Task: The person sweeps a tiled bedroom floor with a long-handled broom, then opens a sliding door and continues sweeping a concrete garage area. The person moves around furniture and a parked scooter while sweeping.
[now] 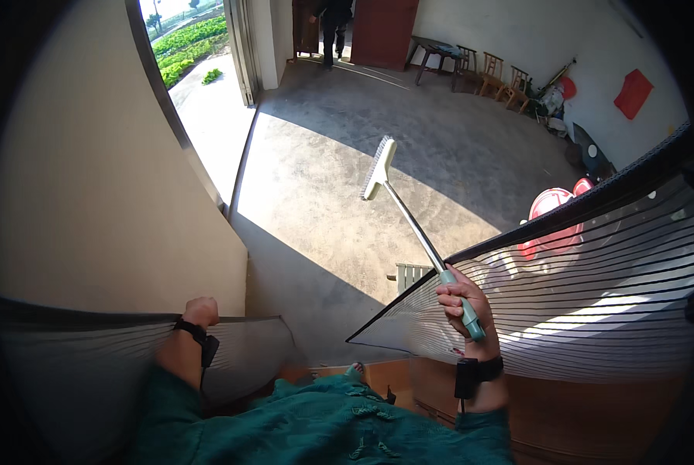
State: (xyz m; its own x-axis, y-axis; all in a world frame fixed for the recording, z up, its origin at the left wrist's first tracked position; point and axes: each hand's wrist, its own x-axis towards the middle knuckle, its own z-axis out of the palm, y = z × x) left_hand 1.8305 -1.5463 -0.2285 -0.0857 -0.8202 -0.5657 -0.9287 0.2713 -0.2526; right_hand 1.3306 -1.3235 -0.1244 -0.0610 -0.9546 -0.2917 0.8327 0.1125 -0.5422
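My right hand point(466, 302) grips the green handle point(462, 305) of a long brush. The brush has a metal pole point(413, 224) and a pale head point(380, 168) with grey bristles along its left side, held out over the floor. Around my right forearm spreads a striped mesh door curtain point(591, 302) with a dark border. On the other side, my left hand point(201, 313) is a closed fist at the edge of the left mesh panel point(248, 343). Whether any mesh is pinched in that fist is hidden. Both wrists wear black straps with small boxes.
A beige wall point(120, 203) stands at left, beside an open doorway. A slatted stool point(411, 278) and a red-and-white object point(550, 203) sit near the right panel. Farther back are a dark table point(437, 49), wooden chairs point(491, 72) and a person point(334, 29) by red doors.
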